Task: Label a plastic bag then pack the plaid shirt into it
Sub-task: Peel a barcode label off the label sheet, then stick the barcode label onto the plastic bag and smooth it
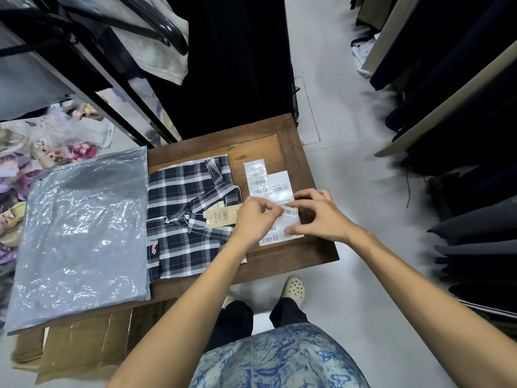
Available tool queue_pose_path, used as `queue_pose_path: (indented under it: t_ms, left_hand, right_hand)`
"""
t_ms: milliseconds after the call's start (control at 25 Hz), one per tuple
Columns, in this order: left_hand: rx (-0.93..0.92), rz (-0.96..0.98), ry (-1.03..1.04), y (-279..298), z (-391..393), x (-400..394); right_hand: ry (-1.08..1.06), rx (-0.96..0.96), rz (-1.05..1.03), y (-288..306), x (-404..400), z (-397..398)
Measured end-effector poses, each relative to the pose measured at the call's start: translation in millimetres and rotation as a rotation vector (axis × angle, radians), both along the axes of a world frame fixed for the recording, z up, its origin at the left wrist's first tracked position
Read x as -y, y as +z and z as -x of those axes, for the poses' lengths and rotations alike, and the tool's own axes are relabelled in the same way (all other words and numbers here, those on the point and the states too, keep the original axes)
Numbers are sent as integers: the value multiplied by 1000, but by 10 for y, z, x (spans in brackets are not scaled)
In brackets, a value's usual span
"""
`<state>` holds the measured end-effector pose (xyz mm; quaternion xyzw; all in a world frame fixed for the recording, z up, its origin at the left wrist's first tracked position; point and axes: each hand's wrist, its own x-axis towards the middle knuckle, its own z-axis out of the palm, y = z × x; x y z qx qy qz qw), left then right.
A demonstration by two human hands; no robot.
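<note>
A folded navy-and-white plaid shirt lies on a small wooden table, with a tan hang tag on its collar. To its left a stack of grey plastic bags rests flat, partly over the table edge. Right of the shirt lie white sheets of barcode labels. My left hand pinches a barcode label at its left end, lifting it off the nearest sheet. My right hand presses that sheet down with spread fingers, thumb and forefinger at the label's other end.
Flattened cardboard lies under the bags at the lower left. A black rack with clothing stands at the back left, with bagged goods on the floor beside it. Dark hanging garments line the right side. My feet stand at the table's near edge.
</note>
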<state>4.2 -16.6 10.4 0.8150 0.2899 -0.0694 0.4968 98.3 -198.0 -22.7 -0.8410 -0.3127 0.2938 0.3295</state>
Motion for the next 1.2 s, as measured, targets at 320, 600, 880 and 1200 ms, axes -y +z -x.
queue_pose_path:
  t_ms: [320, 600, 880, 1200]
  left_hand:
    - [122, 3, 82, 138, 88, -303]
    - [245, 63, 201, 521, 323, -981]
    - [412, 84, 328, 882, 688, -1913]
    - [556, 76, 387, 1373, 1173, -3098]
  right_hand:
    - [-171, -68, -190, 219, -442, 62]
    - [-223, -217, -373, 634, -1204, 234]
    - [-156, -195, -468, 1100, -2282, 548]
    - [-67, -297, -615, 1682, -3502, 873]
